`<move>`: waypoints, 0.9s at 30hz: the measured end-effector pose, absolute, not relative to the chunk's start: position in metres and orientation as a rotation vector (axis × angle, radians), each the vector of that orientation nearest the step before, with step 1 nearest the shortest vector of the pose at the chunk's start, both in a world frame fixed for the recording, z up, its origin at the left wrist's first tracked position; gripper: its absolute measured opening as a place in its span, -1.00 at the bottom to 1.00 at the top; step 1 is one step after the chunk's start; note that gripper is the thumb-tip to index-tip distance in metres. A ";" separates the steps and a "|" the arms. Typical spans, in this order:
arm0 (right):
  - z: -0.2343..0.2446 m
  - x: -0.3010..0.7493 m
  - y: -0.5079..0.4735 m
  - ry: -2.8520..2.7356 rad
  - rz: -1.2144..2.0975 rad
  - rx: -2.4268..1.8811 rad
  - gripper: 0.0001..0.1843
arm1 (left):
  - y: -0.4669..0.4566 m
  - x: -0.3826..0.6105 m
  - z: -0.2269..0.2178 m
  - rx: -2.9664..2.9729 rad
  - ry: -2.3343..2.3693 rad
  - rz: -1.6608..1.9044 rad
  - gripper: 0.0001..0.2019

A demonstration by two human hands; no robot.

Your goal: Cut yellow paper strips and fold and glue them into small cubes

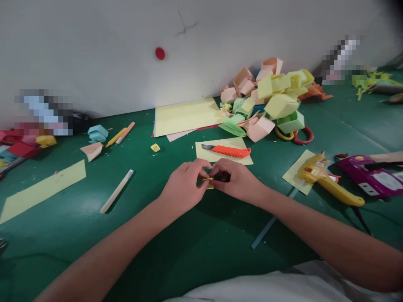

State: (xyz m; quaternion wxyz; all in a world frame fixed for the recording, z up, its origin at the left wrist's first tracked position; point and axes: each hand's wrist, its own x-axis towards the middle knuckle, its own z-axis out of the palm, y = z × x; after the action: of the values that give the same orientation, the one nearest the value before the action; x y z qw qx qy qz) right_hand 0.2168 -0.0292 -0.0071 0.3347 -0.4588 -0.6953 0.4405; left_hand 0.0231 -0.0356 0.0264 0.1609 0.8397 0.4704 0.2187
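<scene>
My left hand and my right hand meet over the green table, both with fingers pinched on a small yellow paper piece between them. Just beyond the hands lies an orange utility knife on a yellow paper rectangle. A pile of folded paper pieces in pink, yellow and green sits further back against the wall.
A yellow glue gun lies at the right on a yellow sheet, beside a purple tool. Scissors handles poke out under the pile. A white stick, a yellow strip, pencils and paper scraps lie left.
</scene>
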 end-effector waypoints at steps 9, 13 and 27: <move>-0.004 0.215 -0.029 -1.806 1.142 -1.301 -0.96 | -0.033 0.024 0.017 2.359 1.357 0.623 -0.63; -0.004 0.214 -0.027 -1.707 1.212 -1.296 -0.93 | -0.031 0.025 0.015 2.243 1.407 0.633 -0.72; -0.012 0.211 -0.025 -1.494 1.316 -1.145 -0.73 | -0.022 0.020 0.005 1.903 1.267 0.804 -0.80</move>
State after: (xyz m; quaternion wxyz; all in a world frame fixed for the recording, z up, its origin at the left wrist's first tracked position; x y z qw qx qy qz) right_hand 0.2114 -0.0245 -0.0121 0.4100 -0.4548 -0.5933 0.5225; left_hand 0.0198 -0.0223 0.0050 0.3514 0.7352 0.4894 0.3107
